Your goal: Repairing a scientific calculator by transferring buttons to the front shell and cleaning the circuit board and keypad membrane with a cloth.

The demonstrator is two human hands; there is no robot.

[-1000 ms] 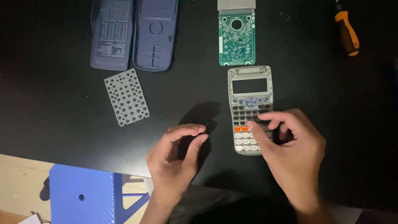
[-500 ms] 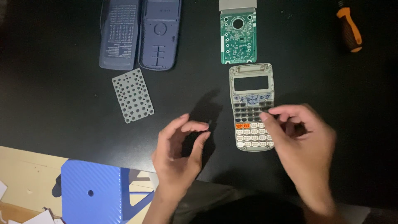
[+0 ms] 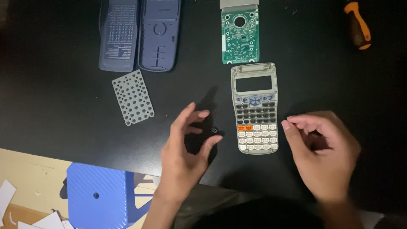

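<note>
Bare fingers of the left hand are loosely curled and grip nothing; the right hand hovers half-closed, also holding nothing, just beside the grey keypad shell. That shell lies face up on the black surface, keys seated, its screen window hollow. Apart from it lie the green circuit board, the perforated rubber sheet and two blue cover halves, so the calculator looks fully taken apart, with nothing rejoined. An orange-handled screwdriver rests at the far corner.
</note>
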